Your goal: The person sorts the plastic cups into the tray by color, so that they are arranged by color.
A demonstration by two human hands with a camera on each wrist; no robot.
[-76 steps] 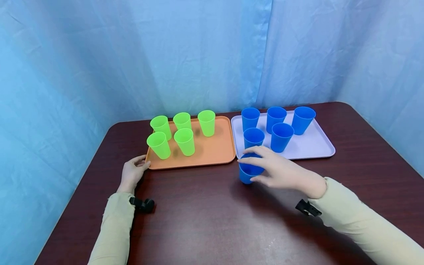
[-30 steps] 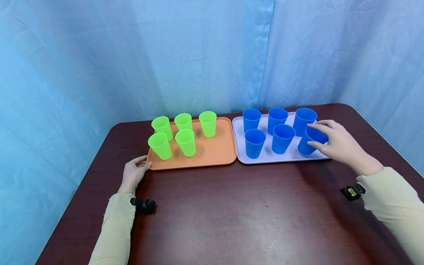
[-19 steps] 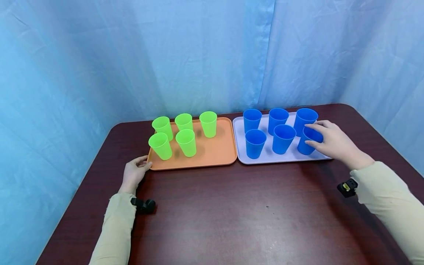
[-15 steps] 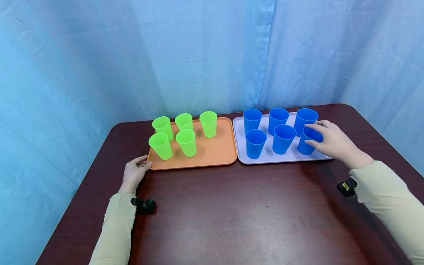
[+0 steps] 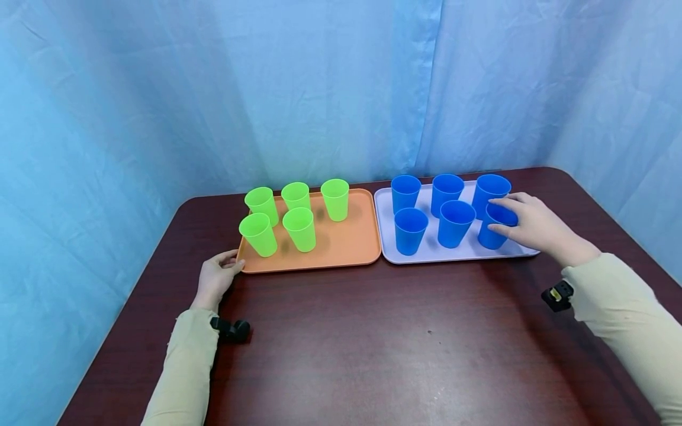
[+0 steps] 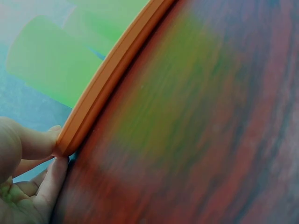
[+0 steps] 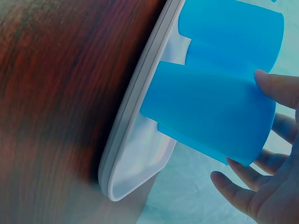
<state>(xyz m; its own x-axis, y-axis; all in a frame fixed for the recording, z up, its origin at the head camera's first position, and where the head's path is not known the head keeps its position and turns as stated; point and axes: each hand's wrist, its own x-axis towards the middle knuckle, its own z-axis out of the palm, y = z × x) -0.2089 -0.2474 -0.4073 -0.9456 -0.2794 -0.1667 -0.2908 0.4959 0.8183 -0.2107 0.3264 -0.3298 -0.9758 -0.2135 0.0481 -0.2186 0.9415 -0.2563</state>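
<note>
— Head view?
— Right hand (image 5: 538,228) curled round the near-right blue cup (image 5: 492,228), thumb at the rim, fingers behind the wall. Cup upright on the lilac tray (image 5: 506,251), at the right end of the front row, just in front of the back-right blue cup (image 5: 489,192). Four more blue cups (image 5: 431,210) on the same tray. Left hand (image 5: 215,278) at the near-left corner of the orange tray (image 5: 341,248), fingers touching its rim. Five green cups (image 5: 290,213) standing on that tray. Both trays side by side on the dark bench (image 5: 346,343).

— Left wrist view?
— Blurred. Thumb and fingers (image 6: 32,142) pinching the orange tray's corner (image 6: 70,140), or so it seems. Green cups (image 6: 51,70) as soft shapes beyond the rim. Bench (image 6: 196,140) below.

— Right wrist view?
— Blue cup (image 7: 210,116) upright on the lilac tray (image 7: 135,154), close to its corner. Thumb (image 7: 280,86) laid on the cup's wall near the rim; fingers (image 7: 233,186) spread loosely on the other side, contact hard to tell. Second blue cup (image 7: 233,32) just behind.
</note>
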